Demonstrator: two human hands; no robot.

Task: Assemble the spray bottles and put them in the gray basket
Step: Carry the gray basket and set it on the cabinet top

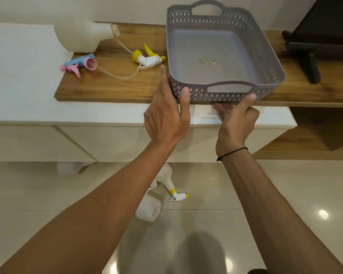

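Note:
The gray basket (269, 56) sits on the wooden shelf (107, 89), its near end overhanging the edge. My left hand (166, 113) grips its near left corner. My right hand (236, 117) holds its near edge, fingers underneath and thumb on the rim below the handle. The basket holds only a few small crumbs. A white bottle (81, 35) lies on its side at the shelf's back left. Beside it lie a pink and blue spray head (79, 65) and a yellow and white spray head (149, 57), each with a tube. An assembled spray bottle (170, 184) and another white bottle (149, 210) lie on the floor.
A white cabinet top (20, 76) runs under and left of the shelf. A black stand and dark screen (313, 48) occupy the shelf's right end. Below is glossy tiled floor (48, 194). A lower wooden shelf (315, 139) shows at the right.

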